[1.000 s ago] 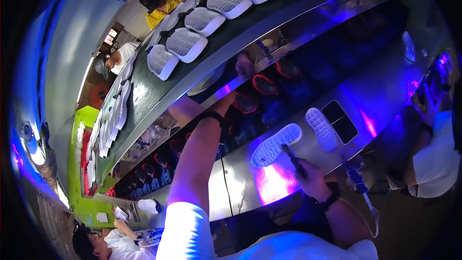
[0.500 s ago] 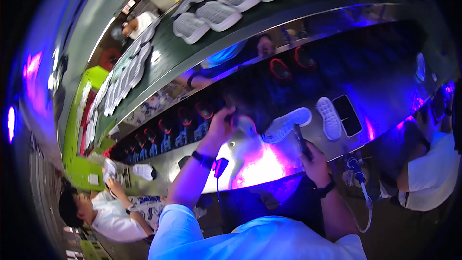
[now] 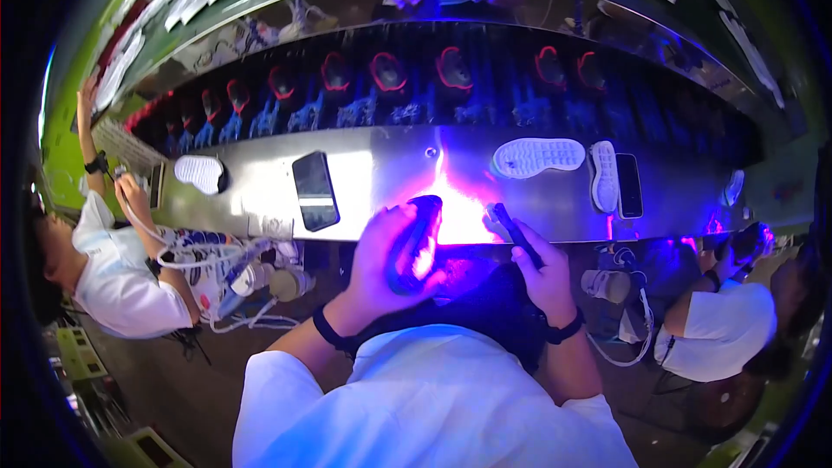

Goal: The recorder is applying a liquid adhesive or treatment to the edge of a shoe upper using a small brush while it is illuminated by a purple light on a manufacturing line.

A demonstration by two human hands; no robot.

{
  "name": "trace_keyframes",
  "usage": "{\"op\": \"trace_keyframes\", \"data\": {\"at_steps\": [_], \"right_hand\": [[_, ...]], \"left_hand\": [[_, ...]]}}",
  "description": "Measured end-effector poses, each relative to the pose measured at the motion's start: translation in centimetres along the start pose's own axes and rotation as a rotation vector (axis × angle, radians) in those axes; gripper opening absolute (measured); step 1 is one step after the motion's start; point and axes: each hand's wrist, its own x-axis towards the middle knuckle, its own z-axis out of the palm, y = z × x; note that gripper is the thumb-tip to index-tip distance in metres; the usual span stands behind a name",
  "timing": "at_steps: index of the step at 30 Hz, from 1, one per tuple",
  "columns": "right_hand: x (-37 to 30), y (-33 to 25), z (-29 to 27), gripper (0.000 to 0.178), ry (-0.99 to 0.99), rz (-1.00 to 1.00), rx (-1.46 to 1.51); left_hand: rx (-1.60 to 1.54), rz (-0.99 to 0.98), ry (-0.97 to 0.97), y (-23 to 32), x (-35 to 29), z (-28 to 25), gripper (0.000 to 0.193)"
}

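My left hand (image 3: 377, 264) is wrapped round a dark shoe upper (image 3: 414, 247), held tilted just in front of the table's near edge. Purple light glares on its inner side. In my right hand (image 3: 548, 277) is a slim brush (image 3: 516, 232) with a dark handle, its head pointing up and left, apart from the upper. Beyond it, on the metal table (image 3: 399, 178), a white shoe sole (image 3: 539, 158) lies tread up, and another white sole (image 3: 604, 176) stands lengthwise to its right.
A dark belt behind the table bears several shoe uppers with red collars (image 3: 387, 72). One phone (image 3: 315, 191) lies left, another phone (image 3: 630, 185) right. A white sole (image 3: 199, 173) sits farther left. Co-workers sit at left (image 3: 130, 269) and right (image 3: 728, 325). White soles line the upper shelf.
My left hand has come back from the belt and now holds the dark upper near the table's front edge. The brush stays in my right hand. The view has turned.
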Motion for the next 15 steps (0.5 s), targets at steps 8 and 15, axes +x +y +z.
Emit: {"op": "trace_keyframes", "data": {"at_steps": [8,15], "right_hand": [[0.6,-0.2,4.3,0.040,-0.188,-0.005,-0.114],[0.8,0.6,6.0,0.041,-0.204,0.062,-0.073]], "left_hand": [[0.194,0.205,-0.088,-0.3,-8.8,2.1,0.082],[0.200,0.247,-0.108,-1.2,-9.4,2.0,0.056]]}}
